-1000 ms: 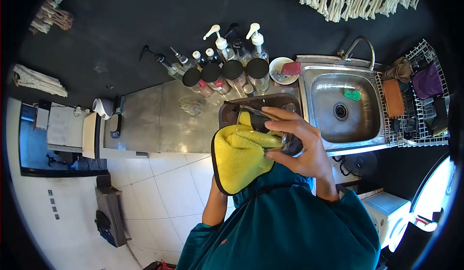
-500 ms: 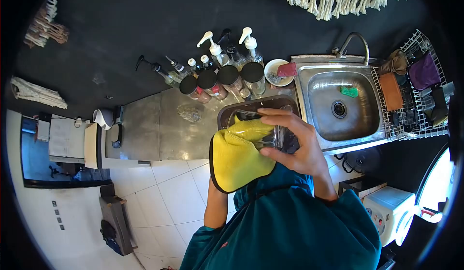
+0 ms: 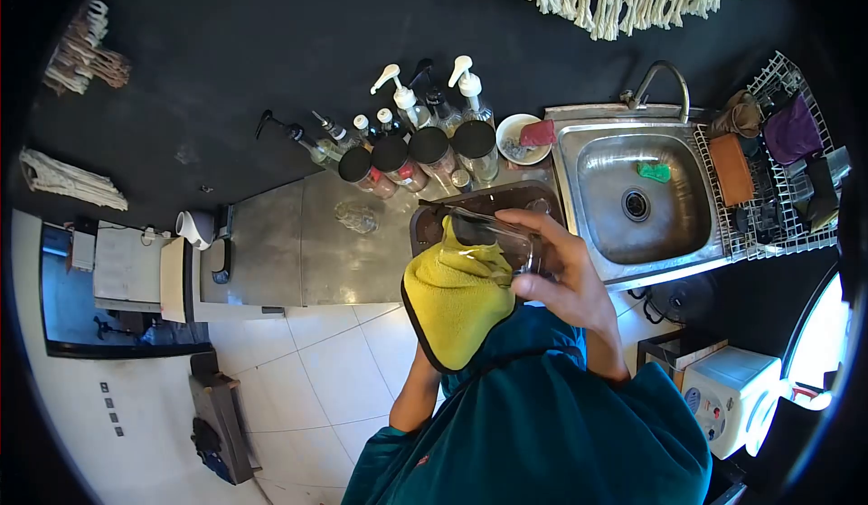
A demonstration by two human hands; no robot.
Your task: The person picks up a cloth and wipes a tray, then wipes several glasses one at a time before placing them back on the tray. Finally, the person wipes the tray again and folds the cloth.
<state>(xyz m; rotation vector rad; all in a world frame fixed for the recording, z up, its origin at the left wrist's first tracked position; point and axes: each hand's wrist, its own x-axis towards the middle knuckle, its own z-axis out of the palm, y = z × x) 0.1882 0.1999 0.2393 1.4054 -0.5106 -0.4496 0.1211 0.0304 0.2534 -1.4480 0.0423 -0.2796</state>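
A clear drinking glass (image 3: 517, 245) lies tilted in my right hand (image 3: 571, 281), the fingers and thumb wrapped round its base end. Its open end faces left, against a yellow cloth (image 3: 457, 304) with a dark border. The cloth drapes over my left hand and covers its fingers; only the left forearm (image 3: 416, 395) shows below. Part of the cloth touches the glass's rim; how far it reaches inside is hard to make out. Beneath both hands is a dark brown tray (image 3: 423, 226) on the steel counter.
Black-lidded jars (image 3: 432, 146) and pump bottles (image 3: 406, 98) line the wall. Beside them sits a white bowl (image 3: 509, 128) with a red cloth. To the right are a steel sink (image 3: 592, 225) holding a green sponge (image 3: 653, 172) and a wire dish rack (image 3: 755, 247). A glass (image 3: 356, 217) rests on the counter.
The cloth has drawn back from within the glass toward its rim, uncovering more of the glass. My right hand has shifted slightly right and down with the glass.
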